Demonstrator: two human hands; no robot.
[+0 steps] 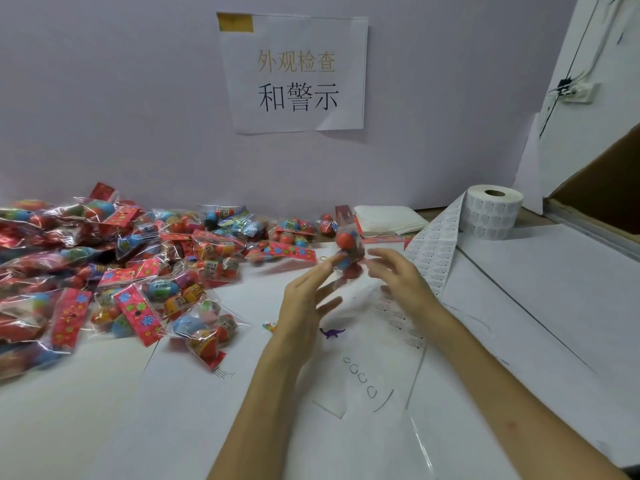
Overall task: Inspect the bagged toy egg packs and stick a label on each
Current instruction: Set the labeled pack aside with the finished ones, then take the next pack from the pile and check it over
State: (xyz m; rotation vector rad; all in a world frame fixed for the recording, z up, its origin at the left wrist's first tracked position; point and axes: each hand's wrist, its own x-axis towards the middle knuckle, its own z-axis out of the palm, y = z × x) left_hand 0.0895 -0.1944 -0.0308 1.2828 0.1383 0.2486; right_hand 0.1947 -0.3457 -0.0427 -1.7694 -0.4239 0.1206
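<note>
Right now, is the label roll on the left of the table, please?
No, the label roll stands upright at the far right.

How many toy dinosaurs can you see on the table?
1. A purple toy dinosaur lies on the white table, beside the wrist of the left hand, between the two forearms. More could be hidden under the pile of egg packs.
</note>
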